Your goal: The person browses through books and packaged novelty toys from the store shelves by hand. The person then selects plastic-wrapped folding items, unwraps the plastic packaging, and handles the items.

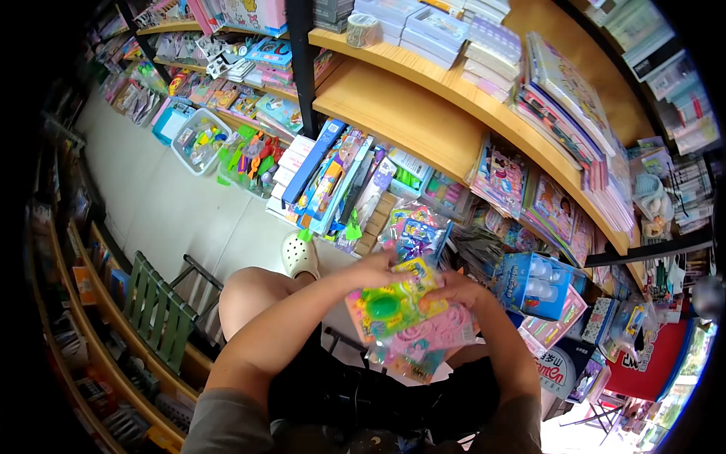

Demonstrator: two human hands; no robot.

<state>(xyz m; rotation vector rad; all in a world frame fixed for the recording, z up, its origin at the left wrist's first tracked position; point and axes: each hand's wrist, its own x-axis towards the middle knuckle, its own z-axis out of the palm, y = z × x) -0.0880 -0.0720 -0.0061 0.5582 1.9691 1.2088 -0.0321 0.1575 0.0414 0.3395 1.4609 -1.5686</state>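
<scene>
My left hand (372,271) has its fingers closed on the upper edge of a yellow-green toy packet (384,304), a flat card with a rounded green piece under clear plastic. On the packet's right edge my right hand (460,290) is closed, thumb and fingers gripping it. Beneath it, over my lap, lies a pink packet (432,330) with coiled pink cord-like contents. Another clear packet (408,366) shows under that one; what it holds is hard to make out. Just beyond my hands sit shiny blue and purple packets (420,233) in clear wrap.
Wooden shelves (401,98) with books and boxes curve ahead and to the right. A clear bin (200,141) of small toys stands on the floor at left. A blue box (538,284) is close to my right arm. A green folding stool (160,309) stands at left.
</scene>
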